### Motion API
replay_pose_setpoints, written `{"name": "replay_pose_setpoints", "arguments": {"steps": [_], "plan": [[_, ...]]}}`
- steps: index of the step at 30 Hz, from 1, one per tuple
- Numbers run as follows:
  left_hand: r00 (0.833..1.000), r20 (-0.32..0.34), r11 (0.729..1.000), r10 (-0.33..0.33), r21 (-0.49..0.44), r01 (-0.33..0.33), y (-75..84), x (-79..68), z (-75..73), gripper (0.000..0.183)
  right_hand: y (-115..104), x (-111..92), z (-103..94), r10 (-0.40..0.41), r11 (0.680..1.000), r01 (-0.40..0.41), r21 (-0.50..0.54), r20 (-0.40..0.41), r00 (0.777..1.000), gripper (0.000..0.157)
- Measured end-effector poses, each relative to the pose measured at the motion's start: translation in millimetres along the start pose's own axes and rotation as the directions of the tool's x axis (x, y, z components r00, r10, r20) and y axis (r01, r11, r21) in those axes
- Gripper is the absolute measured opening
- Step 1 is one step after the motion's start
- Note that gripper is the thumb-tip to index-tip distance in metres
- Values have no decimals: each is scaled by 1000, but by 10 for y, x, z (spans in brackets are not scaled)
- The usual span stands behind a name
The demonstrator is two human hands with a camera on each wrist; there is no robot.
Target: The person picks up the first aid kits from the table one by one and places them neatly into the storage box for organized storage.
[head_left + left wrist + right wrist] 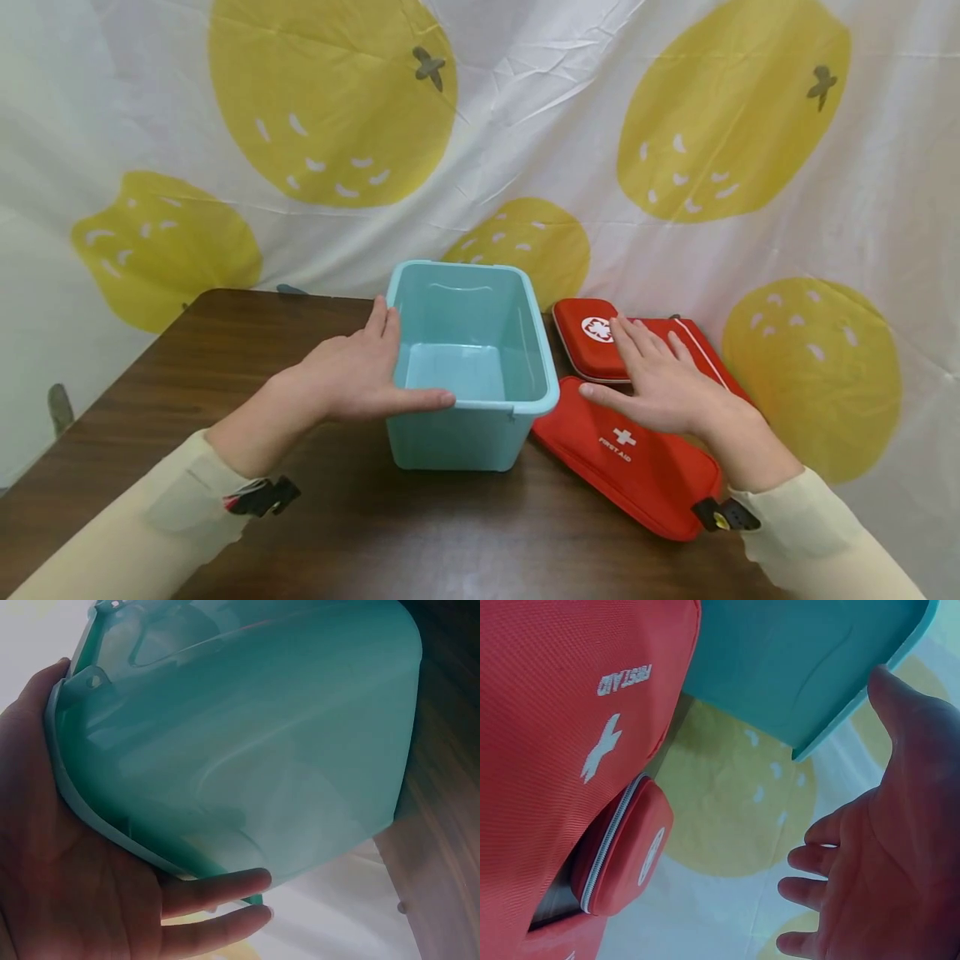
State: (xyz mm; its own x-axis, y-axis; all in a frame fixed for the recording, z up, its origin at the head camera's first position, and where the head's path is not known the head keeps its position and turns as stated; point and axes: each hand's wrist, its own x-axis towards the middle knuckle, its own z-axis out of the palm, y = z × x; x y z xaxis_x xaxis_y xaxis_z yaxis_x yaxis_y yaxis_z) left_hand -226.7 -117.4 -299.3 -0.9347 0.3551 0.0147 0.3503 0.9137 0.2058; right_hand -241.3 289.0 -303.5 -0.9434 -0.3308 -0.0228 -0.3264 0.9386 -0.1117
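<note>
A light teal plastic bin (465, 433) stands upright on the table. At its left rim is my left hand (348, 375), fingers straight along the side and thumb across the front corner. The left wrist view shows that palm right against the bin's rim (90, 814). My right hand (667, 383) hovers over the red pouches with fingers spread and holds nothing. Below it lies a red soft pouch (637, 467) printed FIRST AID with a white cross. Behind that sits a smaller red zippered case (581, 333) with a round white emblem, partly covered by my fingertips in the head view.
Another red pouch (708, 358) with a pale stripe lies at the back right, partly hidden by the right hand. The dark wooden table (315, 533) ends at a white curtain (517, 100) printed with large yellow lemons, hanging close behind the bin and pouches.
</note>
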Motion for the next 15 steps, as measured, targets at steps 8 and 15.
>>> {"name": "replay_pose_setpoints", "arguments": {"steps": [8, 15], "plan": [[999, 26, 999, -18, -36, 19, -5, 4, 10, 147, 86, -15, 52, 5, 1000, -5, 20, 0, 1000, 111], [1000, 13, 999, -20, -50, 21, -2, 7, 30, 147, 198, -30, 133, -46, 997, 38, 72, 118, 992, 84]]}}
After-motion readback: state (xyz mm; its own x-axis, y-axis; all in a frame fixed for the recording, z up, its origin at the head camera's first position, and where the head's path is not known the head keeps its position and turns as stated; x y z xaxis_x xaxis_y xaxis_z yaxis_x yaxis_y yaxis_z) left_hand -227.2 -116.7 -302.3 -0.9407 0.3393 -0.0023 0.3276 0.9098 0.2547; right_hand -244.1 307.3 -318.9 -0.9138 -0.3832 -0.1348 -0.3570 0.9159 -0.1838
